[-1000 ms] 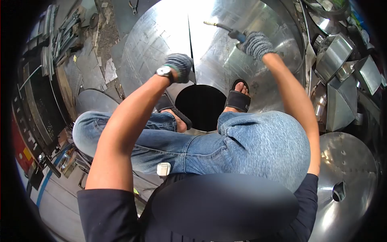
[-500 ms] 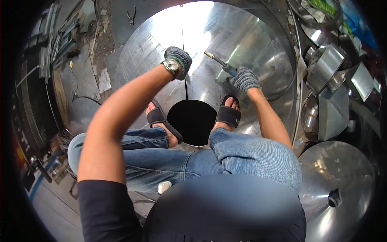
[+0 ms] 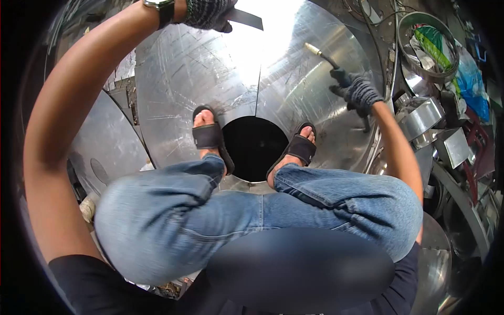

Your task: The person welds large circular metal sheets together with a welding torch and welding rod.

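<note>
Brass-yellow tips the torch the right hand grips; the left hand grips a flat, dark strip.

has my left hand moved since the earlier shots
Yes. The left hand was close beside the seam; now it is farther out to the left of it and farther from the round hole.

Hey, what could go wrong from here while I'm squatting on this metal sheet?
Your toes are bare in open sandals beside the round hole, so a slip could hurt them. The torch-like tool in your right hand might burn you if hot. The flat strip in your left hand may have sharp edges.
</note>
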Action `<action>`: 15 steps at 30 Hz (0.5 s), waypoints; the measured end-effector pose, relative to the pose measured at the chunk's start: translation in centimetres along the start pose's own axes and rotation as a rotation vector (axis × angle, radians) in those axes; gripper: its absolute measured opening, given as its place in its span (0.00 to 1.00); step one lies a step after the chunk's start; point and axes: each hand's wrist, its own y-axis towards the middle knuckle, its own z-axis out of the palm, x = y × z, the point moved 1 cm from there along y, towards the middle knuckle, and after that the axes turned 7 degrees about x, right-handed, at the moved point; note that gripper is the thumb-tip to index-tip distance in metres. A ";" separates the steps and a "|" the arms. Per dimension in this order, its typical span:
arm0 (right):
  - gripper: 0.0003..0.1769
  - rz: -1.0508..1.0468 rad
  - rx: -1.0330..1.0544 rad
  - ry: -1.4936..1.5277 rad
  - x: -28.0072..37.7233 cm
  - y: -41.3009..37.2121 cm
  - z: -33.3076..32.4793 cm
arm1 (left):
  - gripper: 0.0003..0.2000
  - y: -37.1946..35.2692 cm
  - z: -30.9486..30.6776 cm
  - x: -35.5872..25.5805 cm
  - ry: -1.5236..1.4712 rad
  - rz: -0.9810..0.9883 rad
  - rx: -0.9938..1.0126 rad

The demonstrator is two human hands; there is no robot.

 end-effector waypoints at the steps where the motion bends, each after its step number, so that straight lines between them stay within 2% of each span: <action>1: 0.33 0.083 0.048 0.021 1.8 -1.1 -1.6 | 0.23 0.2 0.8 1.0 -0.068 -0.051 -0.022; 2: 0.34 0.163 0.095 0.037 3.8 -2.2 -3.6 | 0.23 -0.5 1.0 1.8 -0.134 0.047 -0.012; 3: 0.34 0.143 0.085 0.134 4.4 -2.6 -4.6 | 0.24 -0.2 2.3 2.3 -0.182 0.009 -0.079; 4: 0.34 0.030 0.007 -0.119 1.9 -0.1 -4.8 | 0.24 0.6 4.0 2.6 -0.227 -0.025 -0.142; 5: 0.34 -0.007 0.039 0.034 7.2 -3.4 -6.9 | 0.25 1.7 5.6 2.6 -0.259 -0.002 -0.103; 6: 0.33 0.001 0.023 0.034 8.3 -3.5 -7.5 | 0.26 3.1 7.3 2.5 -0.285 0.025 -0.068; 7: 0.32 0.088 0.061 0.009 8.9 -2.8 -8.4 | 0.18 6.0 13.5 3.2 -0.385 0.267 -0.489; 8: 0.32 0.174 0.096 -0.015 9.5 -2.1 -9.2 | 0.25 6.0 14.2 2.1 -0.419 0.289 -0.470; 10: 0.30 0.162 0.054 -0.017 10.6 -2.0 -9.6 | 0.28 7.2 16.1 0.0 -0.525 0.312 -0.344; 12: 0.29 0.172 0.018 0.001 11.8 -3.4 -9.7 | 0.36 8.6 18.5 -2.1 -0.545 0.422 -0.391; 13: 0.28 0.116 0.003 -0.001 13.0 -4.5 -9.9 | 0.39 7.3 16.1 -3.2 -0.536 0.376 -0.163; 14: 0.28 0.061 -0.013 -0.001 13.6 -4.9 -9.8 | 0.38 7.6 15.2 -4.2 -0.505 0.403 -0.024; 15: 0.30 0.213 0.033 -0.061 12.7 -4.1 -9.4 | 0.37 8.3 15.6 -5.2 -0.559 0.426 0.012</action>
